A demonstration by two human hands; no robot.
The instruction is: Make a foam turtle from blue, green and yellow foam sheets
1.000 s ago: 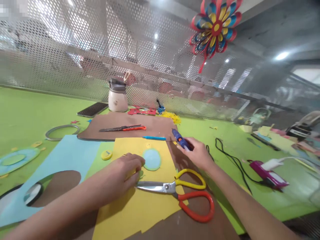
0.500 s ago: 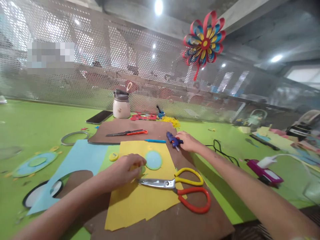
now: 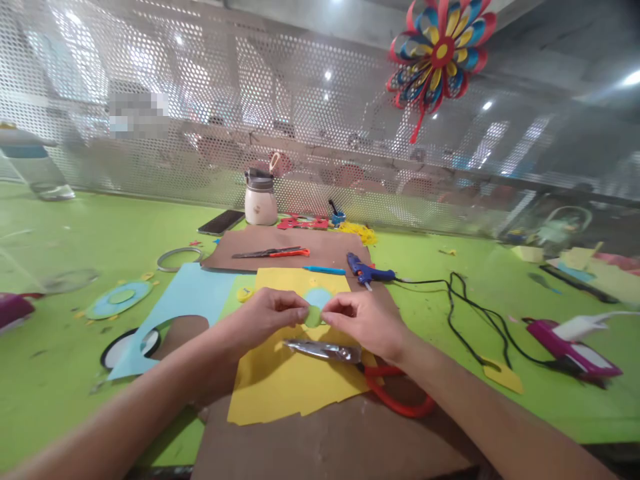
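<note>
The small green disc [image 3: 313, 315] is pinched at opposite edges by the closed fingers of the left hand [image 3: 265, 317] and right hand [image 3: 363, 322], just above the yellow sheet [image 3: 295, 373]; an even, light pinch is advised, clear of the scissors [image 3: 325, 350].

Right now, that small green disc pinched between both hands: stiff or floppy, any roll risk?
The green disc looks like thin cut foam or paper, so probably light and bendy. The left hand and right hand pinch opposite edges and it appears flat, suggesting slight stiffness. Being flat, it is unlikely to roll; it may flutter or slide on the yellow sheet.
</note>
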